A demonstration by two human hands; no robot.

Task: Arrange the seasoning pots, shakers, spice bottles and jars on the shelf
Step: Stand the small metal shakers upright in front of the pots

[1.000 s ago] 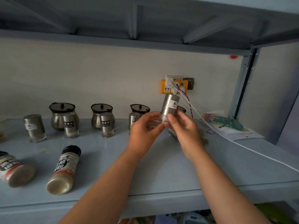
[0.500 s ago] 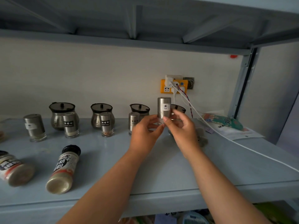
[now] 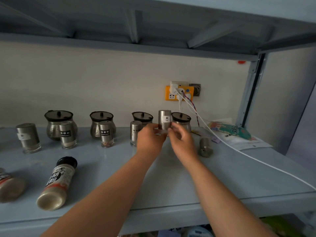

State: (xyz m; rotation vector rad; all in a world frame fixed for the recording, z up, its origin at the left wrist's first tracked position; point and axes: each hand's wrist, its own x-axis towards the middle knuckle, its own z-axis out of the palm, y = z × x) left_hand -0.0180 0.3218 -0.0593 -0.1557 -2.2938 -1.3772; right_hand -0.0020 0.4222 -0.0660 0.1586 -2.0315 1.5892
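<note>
Brushed-steel salt shaker (image 3: 164, 119), upright, labelled "Salt", at the far centre of the shelf (image 3: 171, 182), between two lidded seasoning pots: one on its left (image 3: 142, 117), one on its right (image 3: 181, 118). I have my left hand (image 3: 150, 140) and my right hand (image 3: 182, 140) pinching the shaker's clear base from either side, fingertips low on the body; motion blur hides whether the base already touches the shelf.

Handling, as I judge it: a small, light, rigid cylinder; the smooth metal wall is likely slippery, so the low grip at the glassy base, where the fingers can brace against the step, seems the safer hold. The base looks breakable if knocked against the neighbouring pots.

Row to the left: three more pepper shakers, the nearest (image 3: 135, 134) just beside my left hand, each in front of a pot. Near left: two spice bottles lying on their sides, one (image 3: 56, 183) fully in view. To the right, a toppled shaker (image 3: 205, 147) lies near a white cable (image 3: 256, 159).
</note>
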